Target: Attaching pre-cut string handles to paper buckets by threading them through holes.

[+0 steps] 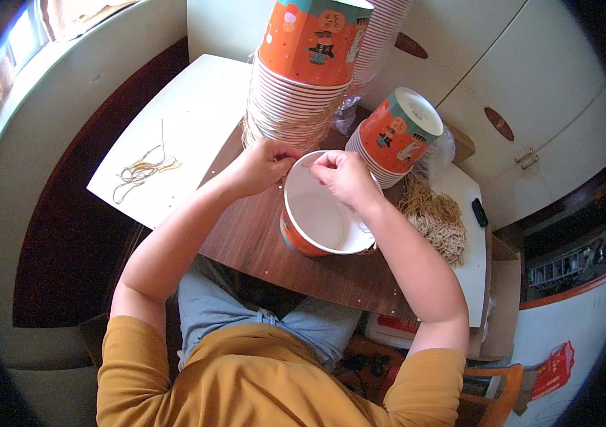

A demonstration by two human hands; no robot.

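Head cam looking down: a tall stack of orange paper cups [296, 78] with cartoon figures stands at the far side of the brown table [260, 242], and a shorter stack [395, 139] lies tilted to its right, white bottom showing. Red package [552, 370] sits low on the right. The open paper cup [320, 210], white inside and orange outside, rests on the table tipped toward the person. Left hand [264, 165] and right hand [345, 174] are both at its far rim, fingers pinched tight on a thin string [306, 164]. Loose strings [143, 171] lie on the white board [189, 107] to the left, and a bundle of strings [436, 217] to the right.
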